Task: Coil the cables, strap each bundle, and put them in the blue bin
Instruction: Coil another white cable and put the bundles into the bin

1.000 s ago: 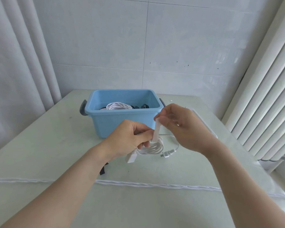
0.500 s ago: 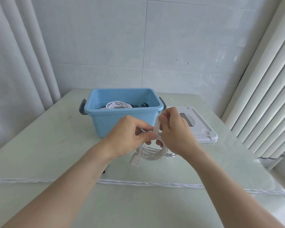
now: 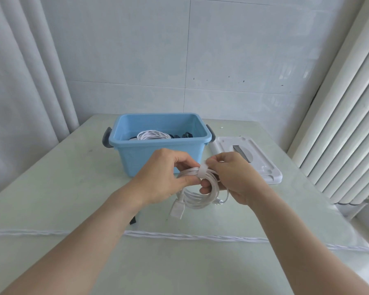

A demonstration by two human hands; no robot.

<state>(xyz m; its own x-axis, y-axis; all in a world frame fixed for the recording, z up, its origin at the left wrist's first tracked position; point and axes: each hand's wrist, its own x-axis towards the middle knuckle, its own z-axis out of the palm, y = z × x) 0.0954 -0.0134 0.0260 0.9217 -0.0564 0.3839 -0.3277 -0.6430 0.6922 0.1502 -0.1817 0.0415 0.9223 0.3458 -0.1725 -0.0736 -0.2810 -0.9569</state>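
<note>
We hold the coiled white cable [image 3: 197,193], light and springy, above the table [image 3: 58,188]: left hand [image 3: 164,179] grips the loops, right hand [image 3: 232,177] pinches the strap [image 3: 203,171]; hold it there.

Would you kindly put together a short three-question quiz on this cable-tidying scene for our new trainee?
1. True or false: the white strap is already wrapped round the white cable coil.
2. Where does the white lid lie? A) on the blue bin; B) on the table, to the right of the bin; C) in the left hand.
3. Fill in: the right hand pinches the ____.

Key
1. True; both hands hold the coil above the table.
2. B.
3. Strap, at the top of the coil.
</note>
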